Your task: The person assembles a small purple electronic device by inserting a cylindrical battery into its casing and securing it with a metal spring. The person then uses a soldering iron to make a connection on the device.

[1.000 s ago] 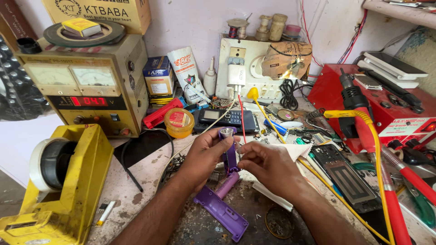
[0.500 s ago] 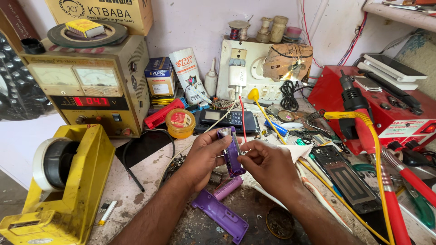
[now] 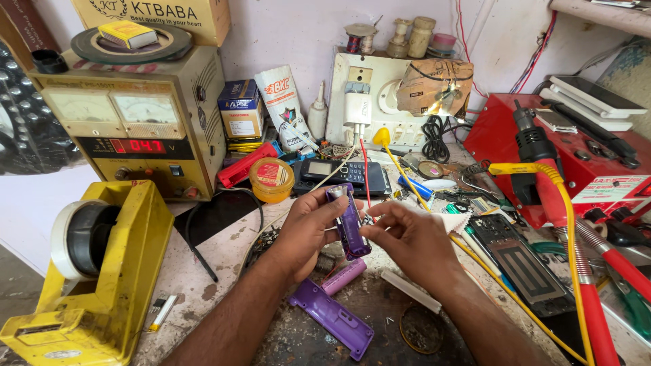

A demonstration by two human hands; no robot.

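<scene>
The left hand (image 3: 308, 230) holds a small purple case (image 3: 350, 221) up over the bench (image 3: 203, 285), w/ its fingers curled shut round it. The case stands nearly upright, tipped a bit. The right hand (image 3: 413, 237) is just beside it, fingers bent & pinching at the lower end of the case. Can't tell if they hold some small bit there.

Below the hands, on the bench, lies a pink round battery (image 3: 344, 276). Next to it lies a flat purple cover (image 3: 331, 318), apart from the case. So the case looks opened up, w/ cover & battery out. I think the open-up part is done, & the putting back together is left.

Nearby: a yellow tape holder (image 3: 102, 271) at the left, a power box w/ red numbers (image 3: 135, 115) behind it, a small orange tub (image 3: 271, 179), an old phone (image 3: 342, 176) & a red tool box (image 3: 576, 135) at the right.
</scene>
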